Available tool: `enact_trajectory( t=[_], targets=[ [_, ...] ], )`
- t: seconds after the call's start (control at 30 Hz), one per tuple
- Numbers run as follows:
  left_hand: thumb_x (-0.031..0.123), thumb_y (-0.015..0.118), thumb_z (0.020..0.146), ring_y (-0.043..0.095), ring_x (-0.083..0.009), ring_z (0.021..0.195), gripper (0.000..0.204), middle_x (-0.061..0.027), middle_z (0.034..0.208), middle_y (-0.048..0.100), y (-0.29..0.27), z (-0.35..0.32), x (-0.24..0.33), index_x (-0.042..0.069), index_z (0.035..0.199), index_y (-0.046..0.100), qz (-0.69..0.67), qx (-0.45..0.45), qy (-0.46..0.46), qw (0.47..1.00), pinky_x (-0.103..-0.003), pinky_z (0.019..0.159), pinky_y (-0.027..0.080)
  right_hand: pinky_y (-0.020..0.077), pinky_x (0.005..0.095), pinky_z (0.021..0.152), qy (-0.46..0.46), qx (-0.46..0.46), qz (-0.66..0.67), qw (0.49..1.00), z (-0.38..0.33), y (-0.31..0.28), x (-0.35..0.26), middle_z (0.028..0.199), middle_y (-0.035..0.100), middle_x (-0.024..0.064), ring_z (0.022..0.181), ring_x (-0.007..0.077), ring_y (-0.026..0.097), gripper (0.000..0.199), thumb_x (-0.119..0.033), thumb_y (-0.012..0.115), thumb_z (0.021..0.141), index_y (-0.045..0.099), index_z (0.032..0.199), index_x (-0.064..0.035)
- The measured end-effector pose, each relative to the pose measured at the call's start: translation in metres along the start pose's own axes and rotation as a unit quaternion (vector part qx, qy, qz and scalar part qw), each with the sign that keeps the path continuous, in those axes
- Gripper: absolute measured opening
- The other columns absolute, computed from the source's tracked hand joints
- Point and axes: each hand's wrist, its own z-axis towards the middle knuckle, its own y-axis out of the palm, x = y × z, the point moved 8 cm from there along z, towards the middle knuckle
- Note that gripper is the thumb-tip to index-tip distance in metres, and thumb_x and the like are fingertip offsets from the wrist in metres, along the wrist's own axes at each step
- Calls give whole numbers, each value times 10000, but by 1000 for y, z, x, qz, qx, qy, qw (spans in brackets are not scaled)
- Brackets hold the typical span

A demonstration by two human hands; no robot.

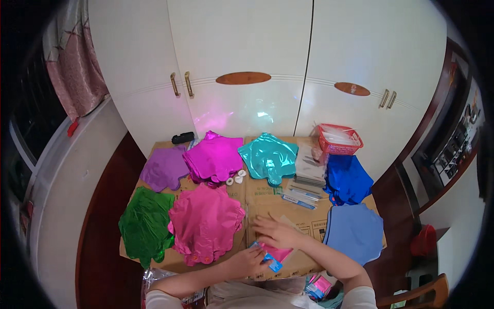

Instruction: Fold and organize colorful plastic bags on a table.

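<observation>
Left hand pinches the near end of a pink foil packet with blue header, low on the cardboard table top; right hand lies flat on it, fingers spread; pink foil balloon stack just left.

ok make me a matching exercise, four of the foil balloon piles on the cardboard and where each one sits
Things:
1. green pile
2. teal pile
3. red basket
4. light blue pile

Places:
A. far right corner of the cardboard
B. near left edge
C. near right edge, beside the right forearm
D. far side, middle, in front of the cabinet doors

Pairs: 1-B, 2-D, 3-A, 4-C
</observation>
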Motion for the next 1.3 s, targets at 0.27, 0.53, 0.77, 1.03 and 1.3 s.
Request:
enact_trajectory(
  t=[0.27, 0.53, 0.77, 1.03, 1.3],
  targets=[
    [171, 519, 790, 634, -391, 837, 406, -297, 877, 604, 29, 16, 50, -14, 1147, 577, 85, -42, -209, 973, -474, 789, 521, 431, 390, 782, 92, 166, -184, 964, 152, 0, 66, 930, 590, 59, 918, 247, 561, 179, -196, 573, 797, 655, 912, -84],
    [164, 544, 767, 657, -340, 737, 363, -286, 838, 626, 17, 22, 51, -16, 1074, 613, 81, -5, -217, 973, -407, 715, 544, 438, 381, 774, 63, 135, -248, 957, 162, 0, 74, 885, 569, 52, 920, 235, 559, 156, -202, 573, 793, 667, 847, -89],
    [154, 539, 767, 663, -327, 732, 343, -308, 881, 627, 22, 23, 52, 4, 1061, 631, 87, -9, -239, 967, -402, 735, 549, 480, 409, 722, 96, -52, -145, 983, 30, -20, 5, 938, 583, 96, 920, 275, 596, 130, -179, 618, 763, 630, 832, -69],
    [157, 538, 780, 673, -294, 732, 316, -262, 874, 649, 15, 24, 52, 25, 1047, 643, 114, 7, -236, 965, -381, 736, 551, 489, 488, 758, 283, 0, 78, 956, -39, -8, 21, 984, 557, 197, 925, 417, 568, 360, -134, 661, 784, 444, 1053, -34],
    [172, 536, 778, 667, -287, 769, 349, -266, 931, 636, 13, 23, 51, 44, 1083, 648, 115, -26, -241, 963, -368, 772, 535, 472, 450, 815, 87, -32, 117, 989, -13, -15, 10, 1019, 599, 174, 994, 371, 569, 377, -151, 716, 735, 580, 1074, -55]
  ],
)
